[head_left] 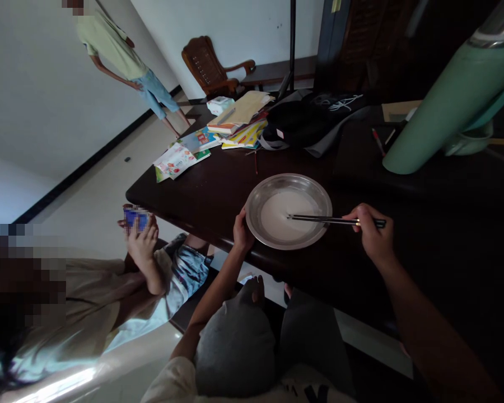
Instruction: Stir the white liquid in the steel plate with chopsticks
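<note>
A round metal bowl (255,197) stands on the dark table near its front edge. In it lies a pale, whitish liquid (275,215). My right hand (373,232) is closed round a pair of dark chopsticks (323,219), held nearly level, with their tips in the liquid near the middle of the bowl. My left hand (242,230) grips the bowl's left rim, its thumb and fingers partly hidden by the bowl.
Books and papers (235,123) lie at the back left, beside a black bag (302,120). A tall green bottle (449,106) stands at the right. One person (143,240) sits at my left with a phone; another (117,50) stands near the wall.
</note>
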